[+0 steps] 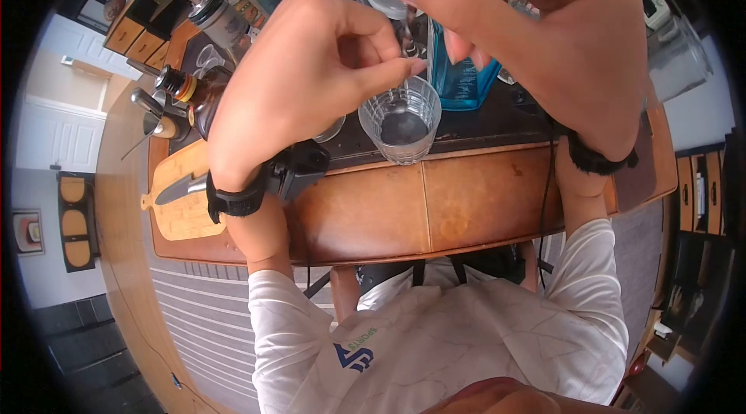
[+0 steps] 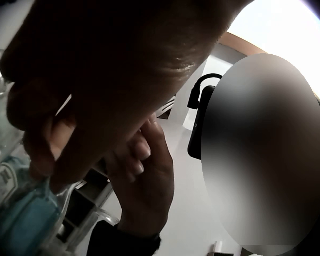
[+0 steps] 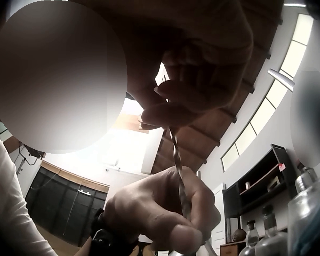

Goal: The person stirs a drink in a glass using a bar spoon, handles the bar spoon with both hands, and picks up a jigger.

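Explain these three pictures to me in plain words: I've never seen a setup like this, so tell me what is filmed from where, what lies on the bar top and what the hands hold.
No machine here: a person works with two bare hands and wears three cameras. The big picture comes from the head, looking down. There the left hand and the right hand meet above an empty ribbed glass on a wooden bar top. Both pinch a thin twisted metal bar spoon, which shows best in the right wrist picture, looking up from below. The left wrist picture is mostly dark fingers seen close. Behind the glass stands a blue bottle. To the left are a brown bottle, more bottles, and a knife on a cutting board. The grey ovals are blurred-out faces.
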